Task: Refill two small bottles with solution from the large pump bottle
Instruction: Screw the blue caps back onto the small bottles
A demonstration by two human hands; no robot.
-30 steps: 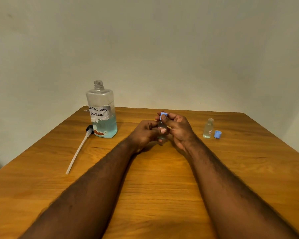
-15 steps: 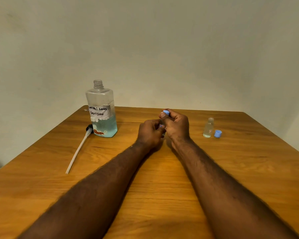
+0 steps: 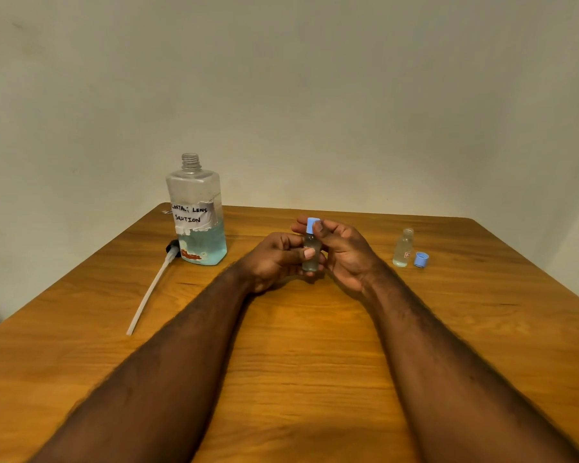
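Observation:
A small clear bottle (image 3: 311,255) stands upright between my hands at the table's middle. My left hand (image 3: 276,259) grips its body. My right hand (image 3: 340,248) pinches the blue cap (image 3: 312,225) on its neck. The second small bottle (image 3: 402,247) stands uncapped at the right, its blue cap (image 3: 421,259) lying beside it. The large bottle (image 3: 198,212), labelled "contact lens solution", stands open at the back left, about a third full of pale blue liquid. Its pump with the long white tube (image 3: 152,286) lies on the table left of it.
The wooden table (image 3: 298,362) meets a plain wall behind; its far edge runs just behind the bottles. Both of my forearms stretch across the near half of the tabletop.
My right hand has turned on the blue cap, curling tight over it half a second ago and now opening outward again. The left hand keeps holding the small bottle in place.

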